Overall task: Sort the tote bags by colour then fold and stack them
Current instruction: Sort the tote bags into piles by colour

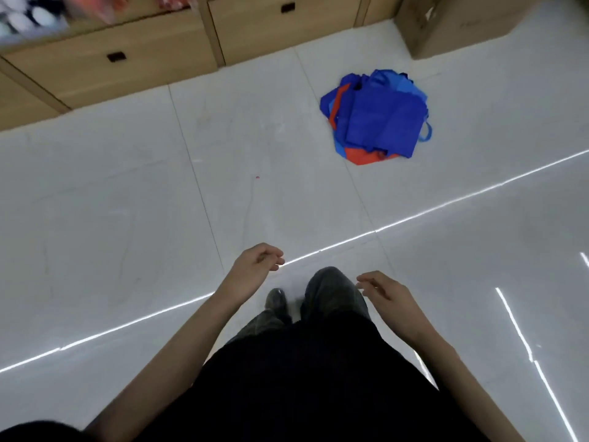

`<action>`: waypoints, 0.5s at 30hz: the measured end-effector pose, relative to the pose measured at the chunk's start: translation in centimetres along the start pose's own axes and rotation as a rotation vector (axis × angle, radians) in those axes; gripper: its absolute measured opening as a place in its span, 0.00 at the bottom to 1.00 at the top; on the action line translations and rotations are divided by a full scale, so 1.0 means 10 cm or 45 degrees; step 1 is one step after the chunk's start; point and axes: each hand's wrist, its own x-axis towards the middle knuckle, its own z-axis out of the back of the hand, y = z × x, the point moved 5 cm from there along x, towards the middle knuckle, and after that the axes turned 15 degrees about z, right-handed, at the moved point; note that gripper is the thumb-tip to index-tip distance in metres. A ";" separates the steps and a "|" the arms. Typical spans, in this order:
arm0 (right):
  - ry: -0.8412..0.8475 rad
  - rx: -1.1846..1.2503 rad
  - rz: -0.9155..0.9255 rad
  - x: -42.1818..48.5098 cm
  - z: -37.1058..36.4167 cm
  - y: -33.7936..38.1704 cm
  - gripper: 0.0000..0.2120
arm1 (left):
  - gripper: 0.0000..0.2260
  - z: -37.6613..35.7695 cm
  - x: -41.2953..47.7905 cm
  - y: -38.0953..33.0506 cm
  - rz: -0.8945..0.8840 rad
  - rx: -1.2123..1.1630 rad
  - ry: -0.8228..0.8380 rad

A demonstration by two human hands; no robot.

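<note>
Head view. A person stands on a pale tiled floor [127, 186], looking down past a dark garment and one shoe [276, 302]. The left hand [256, 266] hangs in front of the body with its fingers [274, 260] loosely curled and holding nothing. The right hand [387, 293] is likewise empty, its fingers [366, 283] relaxed and slightly apart. Neither hand touches any bag.

The tote bags [379, 119] lie in one loose heap on the floor, well apart from both hands and ahead to the right. The heap is near a cardboard box [462, 20] and a run of wooden drawers [127, 59]. Blue bags cover the top. A red bag [363, 157] shows only at the near lower edge and as a strip on the left side. How many bags of each colour the heap holds cannot be told. On this evidence sorting has not begun.

Likely faults from here:
- The colours overlap, so lifting a blue bag by its body may drag the red one along.
- A blue handle loop [427, 134] sticks out at the right and may snag neighbouring bags.
- Two shades of blue appear, which could cause missorting.
- The thin fabric may slide on the glossy tiles while being folded.
</note>
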 end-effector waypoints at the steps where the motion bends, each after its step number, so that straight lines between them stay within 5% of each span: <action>1: -0.022 0.017 -0.008 0.20 0.15 0.04 0.08 | 0.09 0.02 0.13 -0.23 -0.004 0.023 0.011; 7: 0.071 -0.069 0.018 1.77 0.77 0.08 0.08 | 0.09 0.23 1.00 -1.25 0.060 0.051 -0.060; 15: 0.318 -0.057 0.246 3.80 1.59 1.00 0.10 | 0.09 0.64 1.62 -2.34 0.247 -0.157 -0.267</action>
